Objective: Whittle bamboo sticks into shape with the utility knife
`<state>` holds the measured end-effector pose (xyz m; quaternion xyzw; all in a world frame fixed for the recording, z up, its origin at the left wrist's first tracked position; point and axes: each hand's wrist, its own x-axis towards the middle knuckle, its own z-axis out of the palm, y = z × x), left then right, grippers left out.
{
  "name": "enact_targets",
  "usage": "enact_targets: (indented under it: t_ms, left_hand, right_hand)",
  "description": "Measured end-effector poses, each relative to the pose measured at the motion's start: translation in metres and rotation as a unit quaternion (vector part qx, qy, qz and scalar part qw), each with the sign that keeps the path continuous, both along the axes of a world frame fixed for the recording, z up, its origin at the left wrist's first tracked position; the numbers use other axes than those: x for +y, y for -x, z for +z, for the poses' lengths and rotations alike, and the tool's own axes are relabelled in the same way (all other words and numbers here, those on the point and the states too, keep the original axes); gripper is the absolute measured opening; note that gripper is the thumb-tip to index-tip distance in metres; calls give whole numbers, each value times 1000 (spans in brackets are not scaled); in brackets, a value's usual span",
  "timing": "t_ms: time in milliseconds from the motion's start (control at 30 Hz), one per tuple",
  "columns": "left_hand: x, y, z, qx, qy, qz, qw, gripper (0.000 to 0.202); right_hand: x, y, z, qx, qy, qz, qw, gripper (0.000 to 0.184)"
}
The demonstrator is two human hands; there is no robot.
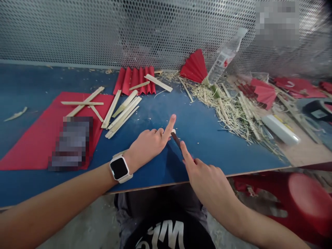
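Observation:
My left hand [153,143], with a white-banded watch [119,168] on its wrist, is over the blue table. Its index finger points out and the other fingers are curled. A small pale piece [173,131] shows at these fingers; whether they grip it is hard to see. My right hand [203,173] is closed round a dark, narrow, blade-like tool [176,140], index finger laid along it. The tool's tip meets the pale piece. Bamboo strips [124,116] lie to the left, near pleated red paper [135,81].
Flat red paper [38,131] with a blurred-out dark object [72,143] lies left. A folded red fan [195,67], a plastic bottle [225,57] and a heap of shavings [228,114] stand along the mesh wall [90,34]. A red stool [308,200] is below right.

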<state>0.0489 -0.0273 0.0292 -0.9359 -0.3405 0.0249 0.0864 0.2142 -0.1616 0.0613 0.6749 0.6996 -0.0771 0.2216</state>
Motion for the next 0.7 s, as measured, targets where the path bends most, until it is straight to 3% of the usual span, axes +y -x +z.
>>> enact_targets:
  t_ms: [233, 433, 700]
  left_hand:
    - [10, 2, 0, -65, 68, 29, 995, 36]
    - [16, 4, -3, -74, 70, 10, 995, 35]
    - [17, 1, -4, -76, 78, 15, 994, 33]
  right_hand:
    - [9, 3, 2, -15, 7, 6, 1000, 88]
    - [8, 5, 4, -43, -1, 14, 999, 84]
    - [24, 21, 5, -76, -18, 29, 996, 95]
